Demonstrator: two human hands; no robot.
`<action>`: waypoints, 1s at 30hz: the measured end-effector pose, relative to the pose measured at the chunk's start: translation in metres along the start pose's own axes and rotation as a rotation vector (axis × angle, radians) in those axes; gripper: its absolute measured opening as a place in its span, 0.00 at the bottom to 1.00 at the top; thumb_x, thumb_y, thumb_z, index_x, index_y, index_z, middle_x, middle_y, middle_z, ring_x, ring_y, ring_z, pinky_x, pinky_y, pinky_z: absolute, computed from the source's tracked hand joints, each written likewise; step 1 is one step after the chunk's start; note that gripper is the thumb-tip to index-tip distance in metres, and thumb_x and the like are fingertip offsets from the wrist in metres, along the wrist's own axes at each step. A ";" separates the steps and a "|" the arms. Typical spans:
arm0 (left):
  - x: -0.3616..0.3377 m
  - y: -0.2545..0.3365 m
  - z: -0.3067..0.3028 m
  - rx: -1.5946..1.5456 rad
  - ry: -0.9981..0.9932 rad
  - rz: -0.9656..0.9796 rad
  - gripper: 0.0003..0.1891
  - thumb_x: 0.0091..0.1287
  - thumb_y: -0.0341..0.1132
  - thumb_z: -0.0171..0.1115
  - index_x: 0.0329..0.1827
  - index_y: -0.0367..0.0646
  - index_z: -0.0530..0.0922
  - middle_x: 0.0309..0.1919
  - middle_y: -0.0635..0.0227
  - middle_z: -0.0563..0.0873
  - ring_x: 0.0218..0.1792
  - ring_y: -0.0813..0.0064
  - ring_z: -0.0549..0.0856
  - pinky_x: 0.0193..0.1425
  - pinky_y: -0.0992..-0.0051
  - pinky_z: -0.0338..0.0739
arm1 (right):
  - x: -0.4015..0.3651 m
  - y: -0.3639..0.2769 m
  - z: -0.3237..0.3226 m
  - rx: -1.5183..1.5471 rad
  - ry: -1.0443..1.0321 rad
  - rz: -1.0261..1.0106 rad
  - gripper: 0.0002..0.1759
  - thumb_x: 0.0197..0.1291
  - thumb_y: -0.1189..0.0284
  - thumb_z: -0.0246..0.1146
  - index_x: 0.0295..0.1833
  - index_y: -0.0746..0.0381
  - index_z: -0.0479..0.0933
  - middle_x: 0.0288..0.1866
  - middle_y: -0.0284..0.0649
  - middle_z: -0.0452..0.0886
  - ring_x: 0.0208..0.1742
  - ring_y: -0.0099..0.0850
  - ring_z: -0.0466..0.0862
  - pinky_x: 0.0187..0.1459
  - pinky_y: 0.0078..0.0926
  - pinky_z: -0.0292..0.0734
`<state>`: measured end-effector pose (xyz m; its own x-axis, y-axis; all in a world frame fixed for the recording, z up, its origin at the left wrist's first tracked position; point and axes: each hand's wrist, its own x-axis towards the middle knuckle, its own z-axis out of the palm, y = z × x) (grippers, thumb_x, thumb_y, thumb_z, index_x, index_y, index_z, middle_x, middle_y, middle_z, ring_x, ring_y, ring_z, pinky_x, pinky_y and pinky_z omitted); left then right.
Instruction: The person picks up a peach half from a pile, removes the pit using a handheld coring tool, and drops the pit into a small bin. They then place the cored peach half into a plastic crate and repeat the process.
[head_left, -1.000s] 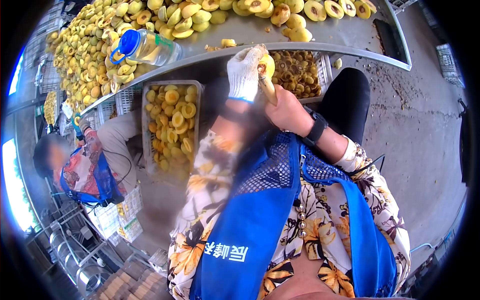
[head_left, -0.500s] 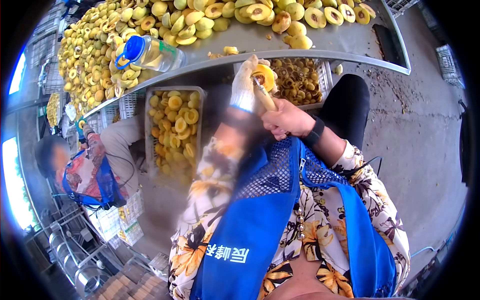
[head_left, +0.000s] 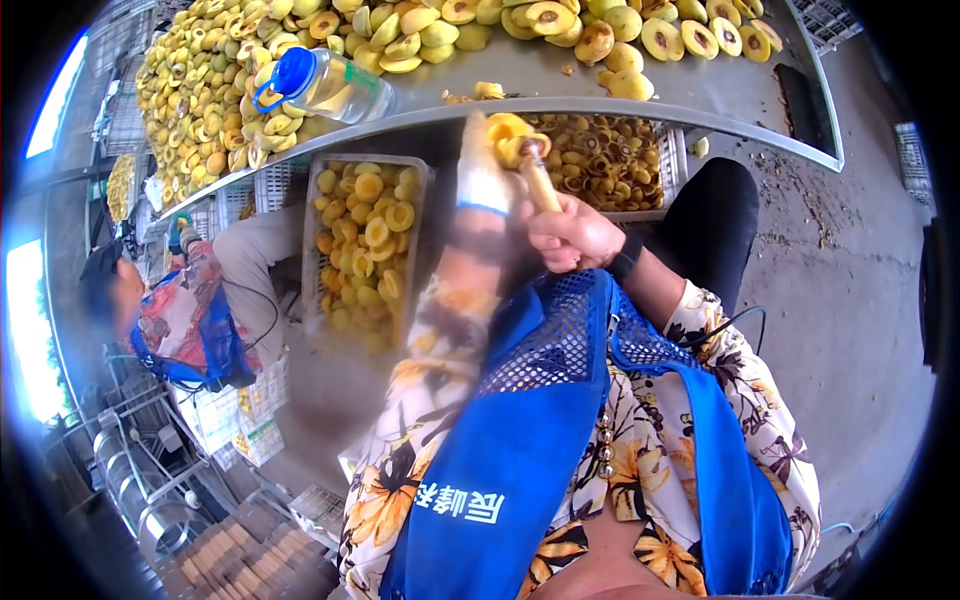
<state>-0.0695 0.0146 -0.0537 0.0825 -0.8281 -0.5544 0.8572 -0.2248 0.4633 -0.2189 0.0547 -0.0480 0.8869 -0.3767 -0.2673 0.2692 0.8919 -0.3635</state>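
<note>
My left hand (head_left: 482, 172), in a pale knitted glove and blurred, holds a yellow-orange fruit half (head_left: 507, 138) near the metal table's front edge. Closed around the wooden handle (head_left: 541, 186) of a small tool is my bare right hand (head_left: 574, 234). The tool's metal end touches or overlaps something brown beside the fruit half; exactly what it is I cannot tell. Behind the hands, a crate (head_left: 672, 165) holds brown pits and scraps. To the left, another crate (head_left: 428, 200) holds yellow fruit halves.
Many fruit halves (head_left: 190, 110) are heaped on the metal table (head_left: 690, 95). A blue-capped bottle (head_left: 345, 90) lies there. A co-worker (head_left: 185, 315) sits at the left. My dark-clad knee (head_left: 715, 215) is at the right, beside debris on the floor (head_left: 810, 290).
The fruit half has tipped and moved slightly left of the tool's end, and a brown piece now shows at that end. The table and crates have shifted right in the view.
</note>
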 end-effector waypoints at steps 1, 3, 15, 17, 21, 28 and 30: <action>0.003 0.005 0.005 -0.120 0.206 0.057 0.23 0.67 0.56 0.50 0.40 0.42 0.75 0.31 0.67 0.80 0.33 0.70 0.79 0.30 0.70 0.77 | -0.002 -0.001 -0.003 0.040 -0.045 -0.035 0.11 0.60 0.83 0.50 0.44 0.57 0.68 0.18 0.30 0.62 0.10 0.16 0.56 0.11 0.13 0.50; 0.012 0.035 -0.036 -0.197 0.110 0.099 0.21 0.66 0.54 0.52 0.38 0.43 0.74 0.32 0.63 0.80 0.31 0.65 0.80 0.34 0.68 0.78 | -0.005 -0.006 -0.012 0.046 -0.047 -0.062 0.10 0.60 0.83 0.49 0.43 0.58 0.68 0.18 0.31 0.62 0.10 0.17 0.56 0.11 0.14 0.51; -0.008 0.116 -0.024 1.587 0.434 1.078 0.24 0.60 0.48 0.61 0.53 0.39 0.77 0.48 0.57 0.83 0.47 0.63 0.82 0.54 0.70 0.73 | 0.018 -0.012 -0.099 -0.789 0.695 0.019 0.11 0.58 0.69 0.60 0.38 0.65 0.67 0.21 0.35 0.70 0.12 0.22 0.67 0.12 0.20 0.65; 0.018 0.095 0.035 1.794 0.218 1.096 0.26 0.59 0.47 0.62 0.55 0.39 0.76 0.51 0.52 0.81 0.50 0.58 0.81 0.56 0.69 0.72 | 0.004 -0.023 -0.072 -0.796 0.745 0.010 0.12 0.58 0.69 0.60 0.38 0.65 0.68 0.20 0.35 0.70 0.12 0.21 0.67 0.11 0.20 0.64; 0.108 0.045 0.111 2.250 -0.006 0.939 0.29 0.55 0.58 0.58 0.58 0.57 0.73 0.48 0.51 0.80 0.51 0.51 0.79 0.54 0.59 0.73 | -0.017 -0.021 -0.083 -0.746 0.688 -0.130 0.12 0.57 0.67 0.59 0.36 0.66 0.68 0.18 0.32 0.68 0.10 0.20 0.66 0.09 0.19 0.62; 0.162 0.030 0.110 2.173 -0.113 0.998 0.20 0.50 0.52 0.63 0.41 0.51 0.83 0.36 0.56 0.85 0.41 0.57 0.83 0.48 0.66 0.77 | -0.037 -0.023 -0.067 -1.003 0.789 -0.011 0.13 0.58 0.66 0.57 0.35 0.67 0.68 0.18 0.32 0.70 0.11 0.20 0.68 0.10 0.20 0.63; 0.127 0.041 0.104 2.049 -0.101 0.987 0.22 0.48 0.45 0.67 0.46 0.44 0.82 0.38 0.57 0.86 0.39 0.65 0.85 0.44 0.70 0.78 | -0.037 -0.026 -0.056 -1.183 0.803 -0.190 0.13 0.58 0.66 0.57 0.34 0.68 0.69 0.19 0.36 0.73 0.11 0.23 0.71 0.12 0.22 0.67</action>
<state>-0.0766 -0.1533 -0.0332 -0.0614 -0.9758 0.2099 -0.9179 0.1378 0.3721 -0.2800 0.0319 -0.0787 0.3195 -0.8555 -0.4076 -0.4594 0.2363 -0.8562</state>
